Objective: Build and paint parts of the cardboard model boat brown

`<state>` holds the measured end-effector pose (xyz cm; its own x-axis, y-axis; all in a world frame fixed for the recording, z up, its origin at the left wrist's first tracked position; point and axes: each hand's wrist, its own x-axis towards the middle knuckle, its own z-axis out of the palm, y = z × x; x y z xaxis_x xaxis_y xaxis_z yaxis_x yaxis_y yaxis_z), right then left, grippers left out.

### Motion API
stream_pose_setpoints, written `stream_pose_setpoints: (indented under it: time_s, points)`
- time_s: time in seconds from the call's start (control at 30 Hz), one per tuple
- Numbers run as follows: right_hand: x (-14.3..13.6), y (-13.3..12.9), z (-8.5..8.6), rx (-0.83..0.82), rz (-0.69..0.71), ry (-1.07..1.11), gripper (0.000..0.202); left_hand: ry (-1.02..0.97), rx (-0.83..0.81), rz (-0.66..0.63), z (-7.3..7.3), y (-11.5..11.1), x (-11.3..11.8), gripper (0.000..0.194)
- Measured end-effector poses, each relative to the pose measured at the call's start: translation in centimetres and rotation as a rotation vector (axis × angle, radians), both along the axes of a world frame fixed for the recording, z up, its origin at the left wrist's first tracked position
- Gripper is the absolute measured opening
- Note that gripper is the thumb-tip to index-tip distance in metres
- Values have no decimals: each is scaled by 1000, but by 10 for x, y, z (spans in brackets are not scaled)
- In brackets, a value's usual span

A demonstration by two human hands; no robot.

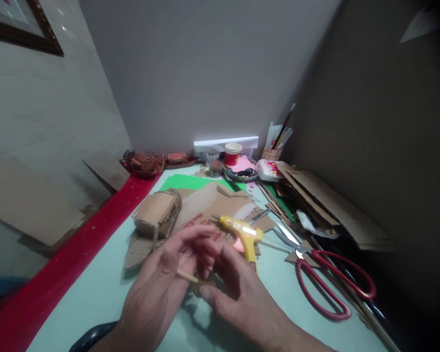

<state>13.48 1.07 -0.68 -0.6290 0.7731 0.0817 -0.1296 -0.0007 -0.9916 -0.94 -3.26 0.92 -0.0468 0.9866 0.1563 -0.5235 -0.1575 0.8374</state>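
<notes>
Foreground: my left hand (156, 281), its fingers half curled beside a thin stick (187, 276); whether they grip it I cannot tell. At the stick's near end, above the table (102, 274), thumb and fingers of my right hand (245, 288) pinch a small brown piece (204, 283). Beyond my fingers lies the yellow glue gun (242, 231); to the right, scissors (310, 259). Containers, rear: a brown holder (272, 155), with a brush (288, 120) and pale strips (275, 131) standing in it; a round tray (239, 179), bearing something black (too small for me to identify); a red cup (232, 156), contents hidden from me; a jar (215, 169), left of the tray.
</notes>
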Motion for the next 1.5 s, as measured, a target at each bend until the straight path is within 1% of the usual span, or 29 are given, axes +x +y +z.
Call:
stream_pose_setpoints:
  time_s: [0.2,0.37,0.6,0.87,0.97,1.0,1.03,1.07,1.17,1.23,1.37,1.43,1.5]
  points:
    - [-1,-1,-3,0,-7,15,27,18,2,-11,-1,2,1,45]
    - [-2,-1,-6,14,-17,28,28,22,-19,-9,-1,1,2,43]
    - [-3,1,-8,-54,-24,59,29,51,-40,26,0,-1,3,40]
    - [-3,-3,-9,-97,-30,93,27,62,-37,53,-2,2,2,40]
    - [-4,-1,-10,-101,-40,118,28,137,-91,91,2,0,0,32]
    - [-4,0,-10,-96,-48,127,28,185,-120,115,5,0,0,34]
    - [-3,1,-10,-91,-60,136,28,240,-150,138,7,0,0,38]
    - [-2,3,-10,-83,-71,142,29,300,-176,155,9,0,0,36]
    - [1,6,-10,-56,-94,140,29,448,-166,179,11,3,0,11]
    - [3,7,-9,-40,-97,126,30,490,-132,175,11,5,-1,12]
    - [7,6,-5,31,-68,98,37,480,-196,122,7,8,-6,13]
    - [10,5,-2,99,-69,70,39,422,-192,147,5,8,-8,12]
    - [14,5,0,203,-105,23,33,355,-161,204,4,8,-10,13]
